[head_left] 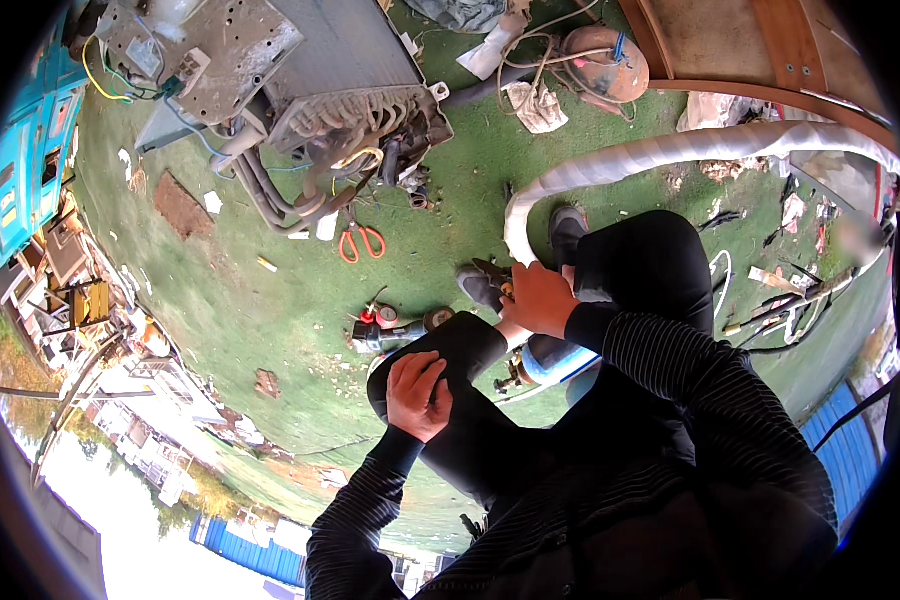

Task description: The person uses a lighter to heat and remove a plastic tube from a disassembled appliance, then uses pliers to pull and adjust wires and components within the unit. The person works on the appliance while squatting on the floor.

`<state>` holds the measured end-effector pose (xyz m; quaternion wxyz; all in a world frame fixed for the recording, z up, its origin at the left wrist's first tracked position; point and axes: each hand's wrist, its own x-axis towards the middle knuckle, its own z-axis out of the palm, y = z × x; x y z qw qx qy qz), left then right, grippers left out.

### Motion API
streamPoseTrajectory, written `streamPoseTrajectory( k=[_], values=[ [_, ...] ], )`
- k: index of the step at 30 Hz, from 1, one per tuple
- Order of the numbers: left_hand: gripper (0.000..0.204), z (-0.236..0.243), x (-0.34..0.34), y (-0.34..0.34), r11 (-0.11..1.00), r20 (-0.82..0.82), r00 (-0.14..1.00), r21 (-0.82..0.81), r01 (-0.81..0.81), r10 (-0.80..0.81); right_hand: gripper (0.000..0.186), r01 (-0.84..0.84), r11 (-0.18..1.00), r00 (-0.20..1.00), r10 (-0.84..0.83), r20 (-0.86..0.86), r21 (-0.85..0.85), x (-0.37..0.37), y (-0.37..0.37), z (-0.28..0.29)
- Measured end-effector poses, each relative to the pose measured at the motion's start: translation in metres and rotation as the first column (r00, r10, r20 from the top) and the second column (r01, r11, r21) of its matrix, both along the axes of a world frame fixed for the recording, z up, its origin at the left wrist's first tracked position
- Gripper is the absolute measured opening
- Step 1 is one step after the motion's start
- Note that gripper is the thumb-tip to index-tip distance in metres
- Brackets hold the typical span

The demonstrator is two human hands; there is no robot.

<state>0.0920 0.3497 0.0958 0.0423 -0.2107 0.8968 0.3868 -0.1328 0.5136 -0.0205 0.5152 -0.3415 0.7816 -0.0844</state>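
My left hand (417, 395) rests on my left knee, its fingers loosely bent with nothing visible in them. Between my knees, my right hand (542, 300) is closed around a small tool (507, 288) with yellow-orange and dark parts; my fingers hide most of it, so its kind is unclear. Below that hand, a blue and white cylinder (555, 360) with a brass-coloured valve (511, 379) is partly covered by my legs. Beside my left knee lies a dark power tool (400, 332), with a small red and silver item (379, 315) next to it. Orange-handled scissors (361, 243) lie farther off.
A dirty metal unit with bent pipes (340, 130) stands at the far left. A thick white wrapped hose (660, 165) curves past my feet to the right. Cables and scraps (795, 300) litter the green floor (300, 300); a teal cabinet (32, 150) is at the left edge.
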Motion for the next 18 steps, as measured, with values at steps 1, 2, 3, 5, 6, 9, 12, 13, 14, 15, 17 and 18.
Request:
streamPoseTrajectory(
  k=[1, 2, 3, 5, 6, 9, 12, 13, 14, 15, 17, 18],
  values=[
    [0.033, 0.01, -0.005, 0.008, 1.0, 0.018, 1.0, 0.028, -0.001, 0.001, 0.044, 0.016, 0.999, 1.0, -0.016, 0.005, -0.029, 0.005, 0.003, 0.003],
    [0.032, 0.019, -0.01, 0.015, 0.999, 0.029, 1.0, 0.053, -0.003, 0.001, 0.044, 0.036, 0.998, 0.999, -0.036, 0.013, -0.056, 0.012, 0.005, 0.007],
    [0.032, 0.027, -0.014, 0.022, 0.997, 0.04, 0.999, 0.073, -0.008, 0.005, 0.045, 0.044, 0.996, 0.999, -0.043, 0.009, -0.083, 0.02, 0.003, 0.01],
    [0.029, 0.041, -0.02, 0.038, 0.993, 0.032, 0.999, 0.111, -0.029, 0.026, 0.048, 0.064, 0.991, 0.998, -0.066, -0.007, -0.12, 0.033, 0.0, 0.018],
    [0.03, 0.046, -0.022, 0.046, 0.989, 0.032, 0.998, 0.135, -0.056, 0.052, 0.049, 0.021, 0.981, 0.999, -0.029, -0.039, -0.191, 0.033, -0.003, 0.025],
    [0.03, 0.061, -0.026, 0.071, 0.985, 0.077, 0.994, 0.149, -0.089, 0.078, 0.059, -0.071, 0.958, 0.981, 0.017, -0.194, -0.278, 0.027, -0.005, 0.053],
    [0.028, 0.075, -0.027, 0.095, 0.982, 0.128, 0.984, 0.126, -0.14, 0.123, 0.06, 0.074, 0.976, 0.997, -0.08, -0.021, -0.205, -0.007, -0.003, 0.081],
    [0.027, 0.081, -0.024, 0.102, 0.98, 0.15, 0.977, 0.102, -0.171, 0.155, 0.059, 0.153, 0.977, 0.986, -0.14, 0.095, -0.147, -0.024, 0.0, 0.092],
    [0.027, 0.086, -0.023, 0.11, 0.976, 0.167, 0.969, 0.084, -0.198, 0.183, 0.053, 0.222, 0.972, 0.968, -0.21, 0.138, -0.077, -0.044, 0.008, 0.112],
    [0.026, 0.09, -0.021, 0.116, 0.972, 0.18, 0.961, 0.067, -0.224, 0.209, 0.042, 0.207, 0.978, 0.971, -0.201, 0.131, -0.034, -0.068, 0.014, 0.142],
    [0.025, 0.103, -0.017, 0.123, 0.95, 0.17, 0.939, 0.034, -0.31, 0.3, 0.032, 0.205, 0.971, 0.979, -0.203, 0.034, -0.121, -0.096, 0.067, 0.167],
    [0.025, 0.109, -0.015, 0.124, 0.932, 0.156, 0.921, 0.008, -0.363, 0.358, 0.032, 0.244, 0.957, 0.969, -0.248, -0.009, -0.155, -0.108, 0.091, 0.191]
  ],
)
